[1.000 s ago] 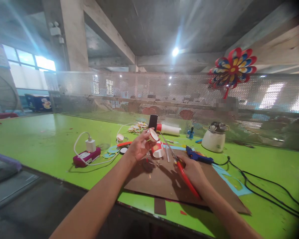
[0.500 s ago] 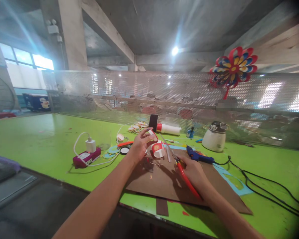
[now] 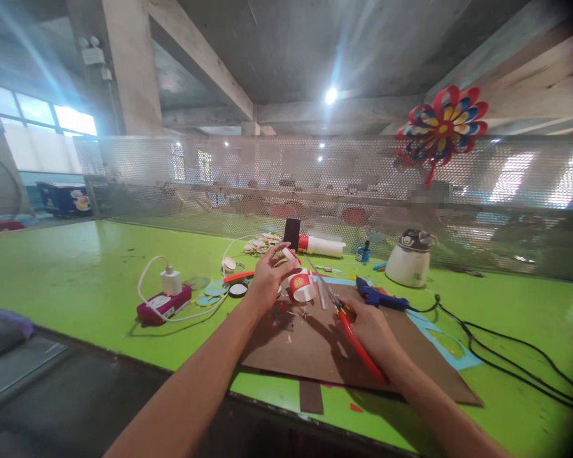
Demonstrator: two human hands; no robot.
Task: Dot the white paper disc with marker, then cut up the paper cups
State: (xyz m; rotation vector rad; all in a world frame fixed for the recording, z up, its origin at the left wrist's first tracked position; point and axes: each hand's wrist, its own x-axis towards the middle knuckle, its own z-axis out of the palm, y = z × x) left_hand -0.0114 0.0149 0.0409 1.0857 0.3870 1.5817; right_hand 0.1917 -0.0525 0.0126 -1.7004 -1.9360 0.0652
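My left hand [image 3: 271, 275] is raised over the brown board, its fingers closed on a red-and-white paper cup piece [image 3: 291, 256]. Just below the fingers shows a paper cup section [image 3: 302, 286] with a gold emblem; whether it joins the pinched piece I cannot tell. My right hand [image 3: 368, 327] is wrapped round a red-handled tool [image 3: 360, 350] with long, thin metal jaws, pliers or scissors. Those jaws point up and left toward the cup piece. Near them is a pale, narrow translucent piece [image 3: 321, 296].
Under my hands lies a brown board [image 3: 325, 362] with scraps on it. To the right are a blue glue gun [image 3: 382, 298] with its black cord and a white jug [image 3: 408, 264]. A purple power strip [image 3: 165, 306] sits left. Stacked white cups [image 3: 325, 246] lie behind, before a mesh partition [image 3: 243, 191].
The view has shifted slightly. Both hands keep nearly the same pose, the left on the cup piece and the right on the red-handled tool.
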